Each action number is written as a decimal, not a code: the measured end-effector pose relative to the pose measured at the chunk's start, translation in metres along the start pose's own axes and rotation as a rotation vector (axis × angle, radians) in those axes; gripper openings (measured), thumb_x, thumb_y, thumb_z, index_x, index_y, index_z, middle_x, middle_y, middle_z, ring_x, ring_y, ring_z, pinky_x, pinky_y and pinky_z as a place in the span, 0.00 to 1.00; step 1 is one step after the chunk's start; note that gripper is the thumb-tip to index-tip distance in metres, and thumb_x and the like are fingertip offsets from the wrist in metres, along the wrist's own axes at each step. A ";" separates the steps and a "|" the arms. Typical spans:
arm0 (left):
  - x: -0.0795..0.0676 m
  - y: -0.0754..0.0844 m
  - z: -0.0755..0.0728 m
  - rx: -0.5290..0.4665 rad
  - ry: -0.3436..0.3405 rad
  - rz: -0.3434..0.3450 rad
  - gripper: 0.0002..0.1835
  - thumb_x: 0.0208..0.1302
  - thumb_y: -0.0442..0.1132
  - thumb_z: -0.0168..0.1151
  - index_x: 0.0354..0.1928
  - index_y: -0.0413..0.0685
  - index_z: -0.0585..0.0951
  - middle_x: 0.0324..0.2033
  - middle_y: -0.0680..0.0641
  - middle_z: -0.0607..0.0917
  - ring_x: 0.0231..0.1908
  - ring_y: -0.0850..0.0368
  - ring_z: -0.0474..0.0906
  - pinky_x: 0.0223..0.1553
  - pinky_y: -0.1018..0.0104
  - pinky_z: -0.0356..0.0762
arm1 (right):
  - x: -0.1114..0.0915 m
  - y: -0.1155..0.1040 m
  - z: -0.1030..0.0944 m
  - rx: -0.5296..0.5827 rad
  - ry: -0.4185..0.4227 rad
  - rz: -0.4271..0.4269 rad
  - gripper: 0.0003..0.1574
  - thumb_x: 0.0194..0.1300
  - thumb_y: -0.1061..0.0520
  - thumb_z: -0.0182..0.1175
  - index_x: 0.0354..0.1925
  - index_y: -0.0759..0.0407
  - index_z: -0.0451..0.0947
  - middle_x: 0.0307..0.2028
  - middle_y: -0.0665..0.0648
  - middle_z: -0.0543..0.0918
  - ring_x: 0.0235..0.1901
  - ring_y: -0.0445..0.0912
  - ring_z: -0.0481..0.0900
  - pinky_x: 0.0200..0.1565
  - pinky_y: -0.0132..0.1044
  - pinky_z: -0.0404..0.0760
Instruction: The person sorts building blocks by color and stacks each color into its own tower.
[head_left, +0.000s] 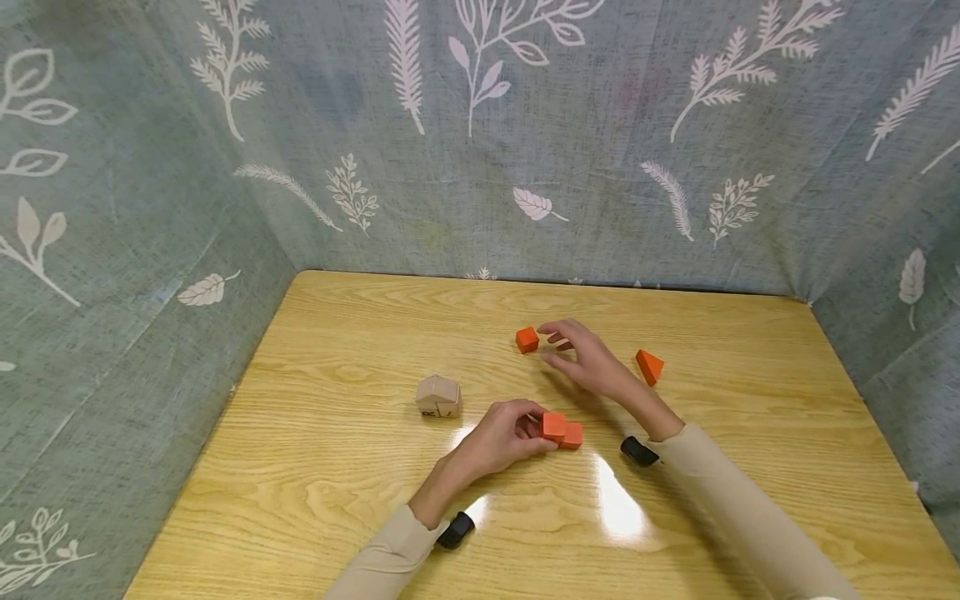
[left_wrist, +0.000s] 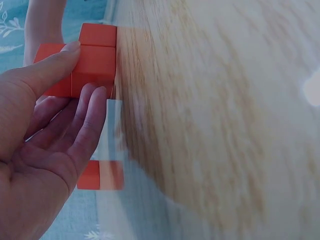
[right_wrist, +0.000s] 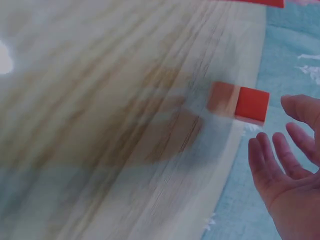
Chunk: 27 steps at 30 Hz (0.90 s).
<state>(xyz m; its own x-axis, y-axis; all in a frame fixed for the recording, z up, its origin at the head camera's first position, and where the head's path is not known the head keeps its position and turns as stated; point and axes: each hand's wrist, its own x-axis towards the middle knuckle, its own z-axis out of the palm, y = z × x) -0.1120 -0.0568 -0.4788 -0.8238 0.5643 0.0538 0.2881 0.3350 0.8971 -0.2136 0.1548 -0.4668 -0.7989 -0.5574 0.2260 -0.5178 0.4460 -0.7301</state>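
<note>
My left hand (head_left: pixel 495 437) has its thumb and fingers around a small stack of orange-red cubes on the table. It pinches the upper cube (head_left: pixel 553 426), which sits on another cube (left_wrist: pixel 95 65); a further cube (head_left: pixel 572 435) stands against the lower one. In the left wrist view the thumb lies across the upper cube's side. Farther back, my right hand (head_left: pixel 588 362) hovers with fingers spread and slightly bent, holding nothing. Just left of its fingertips a single orange cube (head_left: pixel 527 340) rests on the table, apart from the hand in the right wrist view (right_wrist: pixel 251 105).
An orange triangular block (head_left: pixel 650 367) lies right of the right hand. Left of the stack stands a plain wooden house-shaped piece (head_left: pixel 438 397) with dark letters. The wood-grain table (head_left: pixel 337 500) meets a leaf-patterned cloth (head_left: pixel 450 208) at its back and sides.
</note>
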 end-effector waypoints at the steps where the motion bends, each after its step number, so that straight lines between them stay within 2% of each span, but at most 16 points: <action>1: 0.000 0.000 0.000 0.001 0.000 0.003 0.15 0.62 0.35 0.75 0.49 0.40 0.85 0.38 0.47 0.87 0.33 0.67 0.82 0.36 0.73 0.82 | 0.003 0.001 0.001 -0.007 -0.007 0.009 0.26 0.72 0.65 0.64 0.65 0.69 0.73 0.59 0.69 0.76 0.56 0.62 0.79 0.56 0.55 0.80; 10: -0.001 -0.001 0.001 0.004 -0.003 0.014 0.15 0.62 0.36 0.75 0.49 0.40 0.85 0.38 0.47 0.87 0.33 0.67 0.82 0.36 0.73 0.81 | 0.022 0.009 0.010 -0.073 -0.091 0.011 0.35 0.71 0.66 0.64 0.72 0.69 0.66 0.64 0.70 0.71 0.59 0.63 0.76 0.57 0.56 0.79; 16: -0.001 -0.003 0.002 0.000 -0.001 0.020 0.15 0.63 0.37 0.75 0.49 0.41 0.85 0.38 0.48 0.87 0.33 0.67 0.83 0.37 0.73 0.82 | 0.030 0.009 0.015 -0.125 -0.130 -0.007 0.32 0.72 0.66 0.63 0.70 0.69 0.68 0.64 0.69 0.73 0.62 0.61 0.74 0.60 0.58 0.74; 23: -0.001 -0.003 0.001 -0.006 -0.003 0.013 0.15 0.63 0.37 0.75 0.49 0.41 0.85 0.39 0.48 0.87 0.33 0.67 0.83 0.37 0.73 0.82 | 0.031 0.006 0.016 -0.132 -0.087 0.021 0.24 0.70 0.64 0.67 0.61 0.68 0.75 0.56 0.66 0.79 0.55 0.58 0.78 0.56 0.53 0.78; 27: -0.001 -0.003 -0.001 0.002 -0.002 0.009 0.15 0.63 0.37 0.75 0.49 0.42 0.85 0.39 0.48 0.87 0.34 0.67 0.83 0.37 0.73 0.81 | 0.025 0.004 0.013 -0.084 -0.049 0.047 0.22 0.69 0.64 0.68 0.59 0.67 0.77 0.55 0.65 0.80 0.55 0.57 0.79 0.56 0.49 0.81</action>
<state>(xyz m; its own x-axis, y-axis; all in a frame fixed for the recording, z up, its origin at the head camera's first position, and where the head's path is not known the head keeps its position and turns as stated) -0.1122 -0.0591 -0.4816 -0.8200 0.5691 0.0612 0.2969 0.3314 0.8956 -0.2317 0.1339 -0.4722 -0.8081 -0.5672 0.1592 -0.5053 0.5286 -0.6821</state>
